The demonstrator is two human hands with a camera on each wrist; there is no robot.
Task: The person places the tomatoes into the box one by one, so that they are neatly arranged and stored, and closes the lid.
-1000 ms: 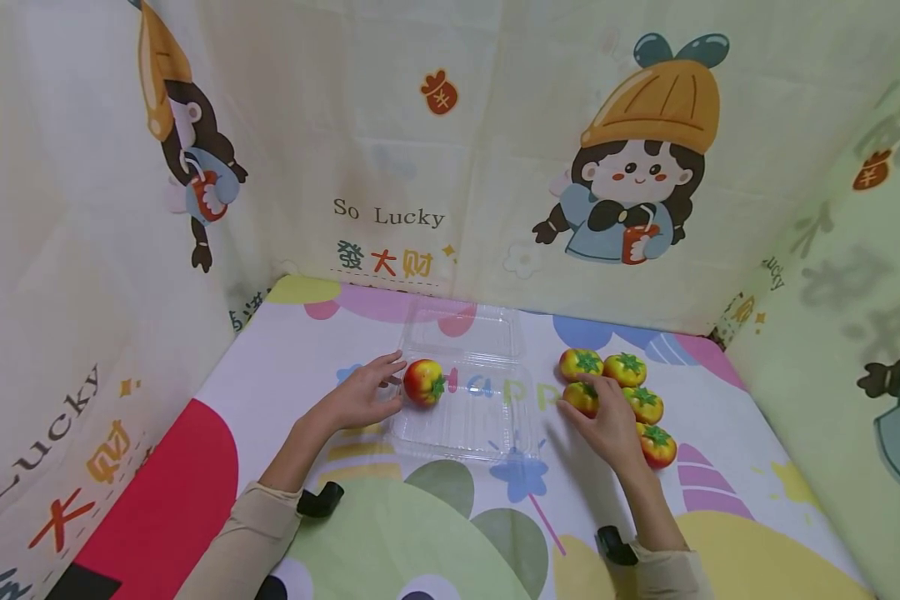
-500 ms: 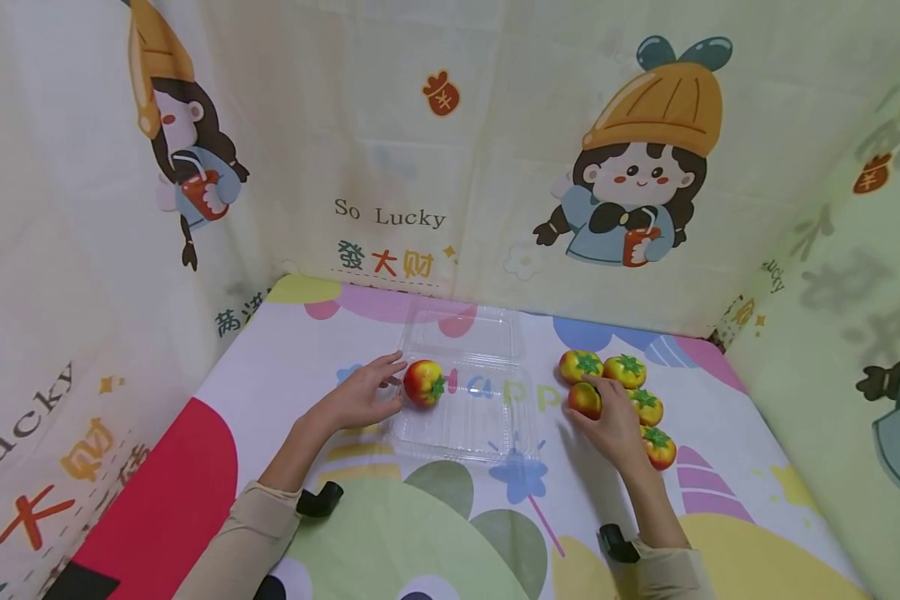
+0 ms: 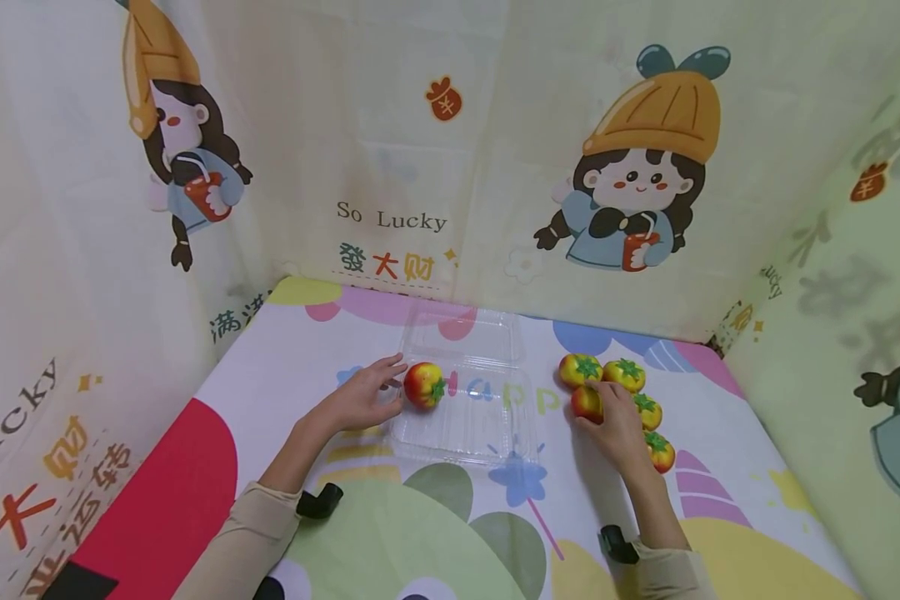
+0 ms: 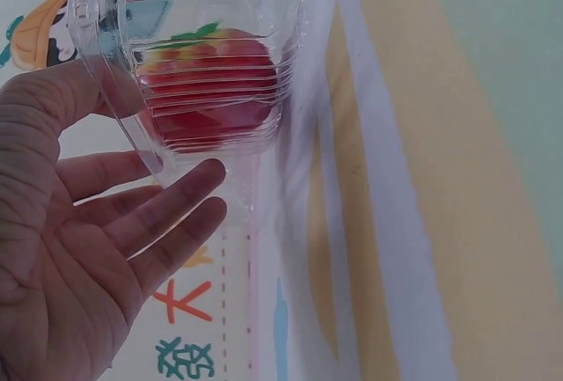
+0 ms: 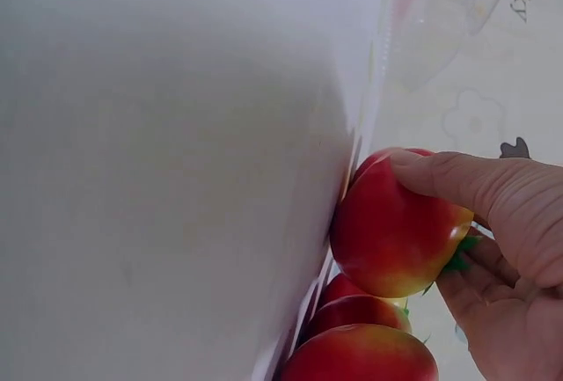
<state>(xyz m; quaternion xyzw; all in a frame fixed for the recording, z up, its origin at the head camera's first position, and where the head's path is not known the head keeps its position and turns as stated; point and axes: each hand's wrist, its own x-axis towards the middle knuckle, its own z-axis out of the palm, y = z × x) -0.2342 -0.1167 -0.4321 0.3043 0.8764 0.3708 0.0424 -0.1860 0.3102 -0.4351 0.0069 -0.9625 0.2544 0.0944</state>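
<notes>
A clear plastic clamshell box (image 3: pixel 468 429) lies open on the table with one red-and-yellow persimmon (image 3: pixel 423 385) inside its left end. My left hand (image 3: pixel 363 396) rests at the box's left side, fingers loosely extended; in the left wrist view the thumb touches the clear wall. On the right, my right hand (image 3: pixel 613 423) holds another persimmon (image 3: pixel 587 404), its thumb on the red skin and fingers by the green calyx (image 5: pixel 459 253). Several more persimmons (image 3: pixel 624 375) sit around that hand, one partly hidden behind it. The held persimmon is tilted, its calyx turned toward the fingers.
The box's lid (image 3: pixel 461 333) lies folded back toward the rear wall. A printed cloth (image 3: pixel 450 542) covers the table. Cartoon-patterned curtains (image 3: pixel 495 167) enclose the back and both sides.
My right hand has tipped the persimmon, turning its calyx toward the fingers, and drawn it slightly right. The left hand and the persimmon in the box stay put.
</notes>
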